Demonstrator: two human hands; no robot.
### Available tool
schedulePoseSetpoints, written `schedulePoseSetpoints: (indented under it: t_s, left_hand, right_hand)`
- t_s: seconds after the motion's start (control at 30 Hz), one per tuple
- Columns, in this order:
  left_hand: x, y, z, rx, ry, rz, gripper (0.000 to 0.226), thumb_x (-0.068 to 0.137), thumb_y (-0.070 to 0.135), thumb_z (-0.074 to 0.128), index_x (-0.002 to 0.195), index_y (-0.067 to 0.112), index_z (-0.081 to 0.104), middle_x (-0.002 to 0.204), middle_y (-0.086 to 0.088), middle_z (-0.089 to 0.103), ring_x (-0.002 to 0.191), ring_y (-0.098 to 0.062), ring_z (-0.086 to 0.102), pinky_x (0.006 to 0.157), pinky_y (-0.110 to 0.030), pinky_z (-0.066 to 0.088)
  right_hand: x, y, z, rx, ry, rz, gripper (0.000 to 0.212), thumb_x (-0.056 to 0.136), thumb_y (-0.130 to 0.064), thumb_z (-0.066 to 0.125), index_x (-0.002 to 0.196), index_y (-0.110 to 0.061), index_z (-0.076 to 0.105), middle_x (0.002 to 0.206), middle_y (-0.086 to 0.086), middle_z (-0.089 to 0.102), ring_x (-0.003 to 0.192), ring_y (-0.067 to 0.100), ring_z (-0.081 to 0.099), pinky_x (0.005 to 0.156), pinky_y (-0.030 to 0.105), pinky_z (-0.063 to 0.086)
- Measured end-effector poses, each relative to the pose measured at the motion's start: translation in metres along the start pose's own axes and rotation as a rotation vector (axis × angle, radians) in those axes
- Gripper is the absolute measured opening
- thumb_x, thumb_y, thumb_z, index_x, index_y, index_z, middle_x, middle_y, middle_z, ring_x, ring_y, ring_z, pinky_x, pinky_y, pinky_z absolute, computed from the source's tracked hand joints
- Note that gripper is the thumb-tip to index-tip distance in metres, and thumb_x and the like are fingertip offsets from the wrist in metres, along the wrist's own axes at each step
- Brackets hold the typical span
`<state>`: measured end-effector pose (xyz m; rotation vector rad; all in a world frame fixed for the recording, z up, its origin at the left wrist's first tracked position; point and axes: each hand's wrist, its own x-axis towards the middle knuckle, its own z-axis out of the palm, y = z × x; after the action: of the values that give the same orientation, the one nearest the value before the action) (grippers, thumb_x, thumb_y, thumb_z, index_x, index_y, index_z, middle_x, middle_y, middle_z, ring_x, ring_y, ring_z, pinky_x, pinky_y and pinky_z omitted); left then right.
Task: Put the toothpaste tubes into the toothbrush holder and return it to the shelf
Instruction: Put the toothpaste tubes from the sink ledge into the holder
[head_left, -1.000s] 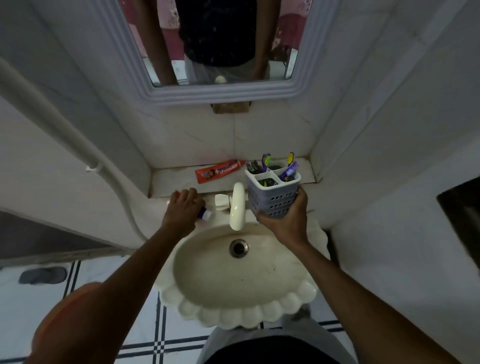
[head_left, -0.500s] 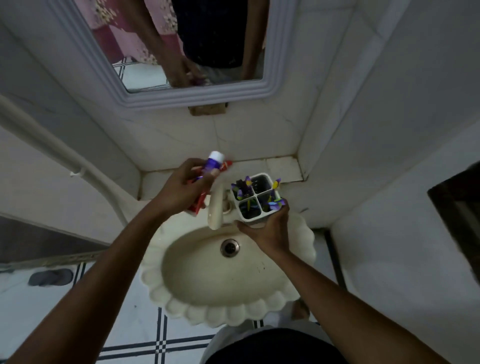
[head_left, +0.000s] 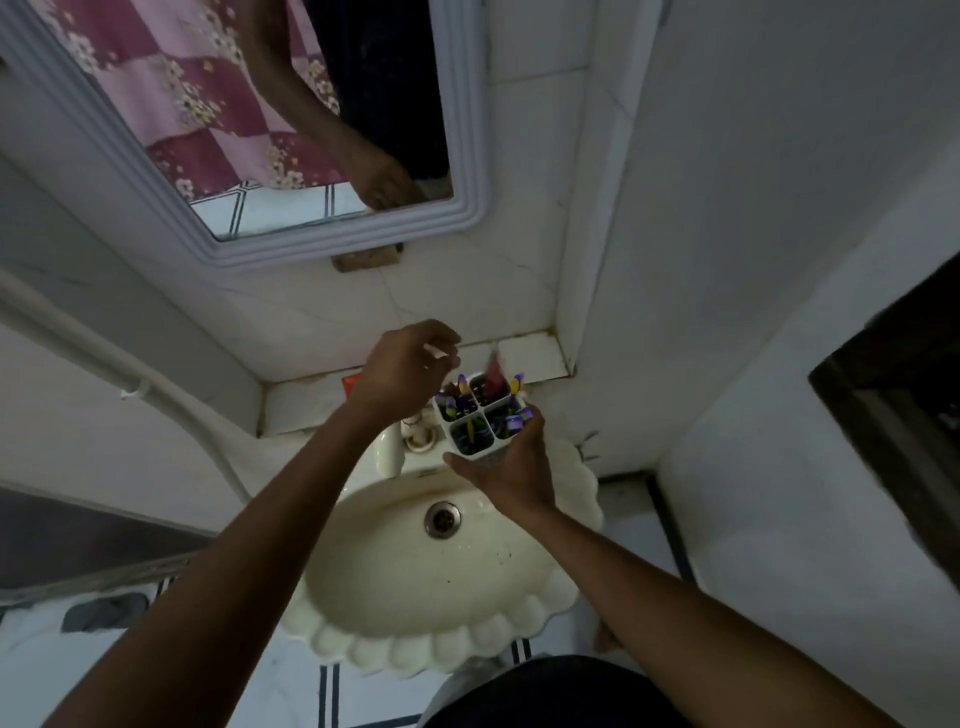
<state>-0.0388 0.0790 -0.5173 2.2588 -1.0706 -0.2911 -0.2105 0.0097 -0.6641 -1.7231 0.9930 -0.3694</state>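
Holder (head_left: 480, 418) in right hand (head_left: 511, 467), held from below and the near side above the back rim of the sink (head_left: 415, 587), just right of the tap (head_left: 415, 434). White, four compartments, open top faces the camera. Right-hand fingers wrapped around its lower wall, thumb on the near-left side; grip closed on it. Toothbrushes (head_left: 514, 418) with purple and yellow ends stick out of the left, right and near compartments. Blurred reddish tube (head_left: 493, 371) stands tilted in the far compartment, upper end poking above the rim; too smeared to read any print or tell how deep it sits.

Left hand (head_left: 402, 371) is just left of and above the holder, fingers curled loosely downward, tips near the holder's far-left corner. Something small and pale shows at the fingers; cannot tell what it is or whether the hand actually grips it. Hand not touching the reddish tube as far as visible.

Shelf (head_left: 530, 356) behind the sink, white tiled ledge in the wall corner, right part bare. Corner of an orange-red toothpaste tube (head_left: 352, 382) lies on the shelf, mostly hidden by the left wrist. Mirror (head_left: 291, 130) above, reflecting an arm and a patterned pink curtain.
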Motion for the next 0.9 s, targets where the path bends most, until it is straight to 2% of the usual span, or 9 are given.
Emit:
schedulePoseSetpoints:
  t_s: [0.17, 0.23, 0.33, 0.4, 0.5, 0.63, 0.73, 0.8, 0.9]
  left_hand:
    - [-0.017, -0.037, -0.008, -0.215, 0.132, -0.166, 0.007, 0.099, 0.023, 0.076, 0.102, 0.017, 0.078, 0.088, 0.003, 0.077, 0.066, 0.000, 0.073, 0.061, -0.011, 0.053]
    - [-0.027, -0.060, -0.007, -0.326, 0.184, -0.268, 0.013, 0.100, 0.020, 0.075, 0.106, 0.009, 0.078, 0.089, -0.003, 0.078, 0.068, 0.000, 0.074, 0.062, -0.016, 0.055]
    - [-0.038, -0.096, -0.009, -0.602, 0.391, -0.498, 0.015, 0.101, 0.016, 0.072, 0.112, 0.007, 0.077, 0.095, -0.004, 0.078, 0.080, -0.016, 0.076, 0.071, -0.035, 0.058]
    - [-0.040, -0.120, -0.007, -0.636, 0.434, -0.571, 0.012, 0.101, 0.015, 0.071, 0.109, 0.009, 0.077, 0.101, -0.008, 0.079, 0.083, -0.020, 0.077, 0.073, -0.040, 0.057]
    - [-0.038, -0.151, 0.005, -0.569, 0.378, -0.594, 0.011, 0.100, 0.021, 0.072, 0.105, 0.012, 0.077, 0.103, -0.010, 0.080, 0.089, -0.027, 0.078, 0.078, -0.041, 0.061]
    - [-0.022, -0.179, 0.015, -0.365, 0.323, -0.537, 0.020, 0.097, 0.028, 0.071, 0.112, 0.014, 0.075, 0.100, -0.003, 0.079, 0.092, -0.024, 0.076, 0.085, -0.040, 0.062]
    - [-0.005, -0.198, 0.019, -0.198, 0.268, -0.466, 0.026, 0.098, 0.024, 0.067, 0.123, 0.015, 0.070, 0.109, -0.006, 0.078, 0.098, -0.026, 0.074, 0.084, -0.034, 0.056]
    - [0.010, -0.213, 0.023, -0.033, 0.168, -0.404, 0.031, 0.100, 0.027, 0.065, 0.129, 0.016, 0.067, 0.123, -0.009, 0.074, 0.115, -0.032, 0.068, 0.094, -0.042, 0.056]
    - [0.029, -0.232, 0.029, 0.217, -0.027, -0.371, 0.038, 0.104, 0.040, 0.057, 0.135, 0.019, 0.062, 0.134, -0.011, 0.066, 0.122, -0.037, 0.060, 0.098, -0.048, 0.050]
  right_hand:
    - [0.006, -0.003, -0.004, 0.013, 0.076, 0.010, 0.135, 0.049, -0.075, 0.101, 0.155, -0.025, 0.032, 0.144, -0.004, 0.062, 0.131, 0.022, 0.067, 0.104, 0.046, 0.063]
    - [0.006, -0.004, -0.003, 0.001, 0.085, 0.013, 0.138, 0.049, -0.076, 0.100, 0.157, -0.026, 0.030, 0.147, -0.003, 0.060, 0.134, 0.023, 0.066, 0.105, 0.047, 0.062]
    - [0.004, -0.006, 0.001, -0.015, 0.076, 0.016, 0.142, 0.050, -0.079, 0.100, 0.161, -0.027, 0.026, 0.154, -0.003, 0.055, 0.139, 0.021, 0.062, 0.109, 0.044, 0.060]
    - [0.003, -0.005, 0.002, -0.011, 0.069, 0.014, 0.143, 0.052, -0.080, 0.100, 0.162, -0.029, 0.024, 0.156, -0.004, 0.053, 0.140, 0.019, 0.060, 0.111, 0.042, 0.058]
    - [0.003, -0.006, 0.004, -0.007, 0.062, 0.003, 0.141, 0.056, -0.078, 0.099, 0.163, -0.030, 0.022, 0.157, -0.003, 0.053, 0.141, 0.019, 0.060, 0.114, 0.042, 0.056]
    - [0.006, -0.009, 0.009, -0.007, 0.068, 0.017, 0.136, 0.059, -0.076, 0.099, 0.162, -0.031, 0.022, 0.156, -0.004, 0.053, 0.141, 0.020, 0.060, 0.117, 0.044, 0.054]
    - [0.011, -0.013, 0.015, -0.002, 0.069, 0.027, 0.129, 0.063, -0.063, 0.103, 0.159, -0.028, 0.024, 0.153, -0.004, 0.053, 0.137, 0.019, 0.060, 0.112, 0.034, 0.053]
    - [0.014, -0.015, 0.017, 0.001, 0.077, 0.031, 0.125, 0.066, -0.054, 0.105, 0.159, -0.026, 0.026, 0.151, -0.005, 0.053, 0.135, 0.017, 0.061, 0.108, 0.028, 0.051]
    - [0.017, -0.017, 0.022, 0.006, 0.102, 0.024, 0.123, 0.064, -0.054, 0.105, 0.157, -0.030, 0.028, 0.149, -0.009, 0.056, 0.132, 0.014, 0.064, 0.112, 0.037, 0.056]
